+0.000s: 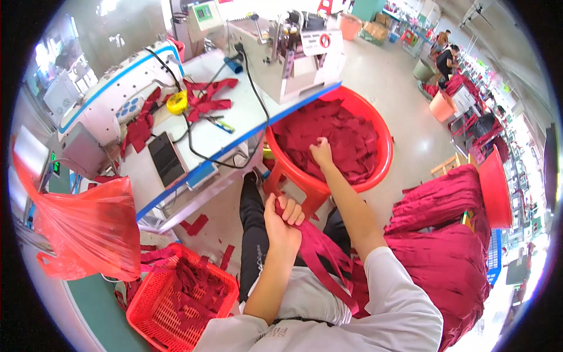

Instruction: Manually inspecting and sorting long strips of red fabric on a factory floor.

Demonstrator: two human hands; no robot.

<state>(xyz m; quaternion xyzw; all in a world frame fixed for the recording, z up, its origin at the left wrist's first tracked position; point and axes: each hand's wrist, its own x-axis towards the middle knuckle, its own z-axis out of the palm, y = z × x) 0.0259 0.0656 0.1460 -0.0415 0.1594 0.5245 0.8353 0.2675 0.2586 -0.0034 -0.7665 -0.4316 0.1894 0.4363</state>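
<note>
My left hand (pixel 282 222) is closed round a bundle of dark red fabric strips (pixel 321 249), held in front of my body. The strips hang from the fist down across my lap to the right. Farther forward, my right hand (pixel 321 154) is over a round red plastic basin (pixel 384 135). Its fingers are closed, and whatever they grip is hidden or too small to make out. Many short dark red fabric pieces (pixel 352 132) fill the basin, which rests on a red plastic stool (pixel 311 196).
Left, a white sewing table (pixel 217 138) carries a sewing machine (pixel 120 88), a phone (pixel 167 158) and yellow tape (pixel 177 102). A red plastic bag (pixel 94 229) hangs nearby, above a red basket (pixel 152 305) of scraps. Large strip bundles (pixel 434 258) lie right. People work far off.
</note>
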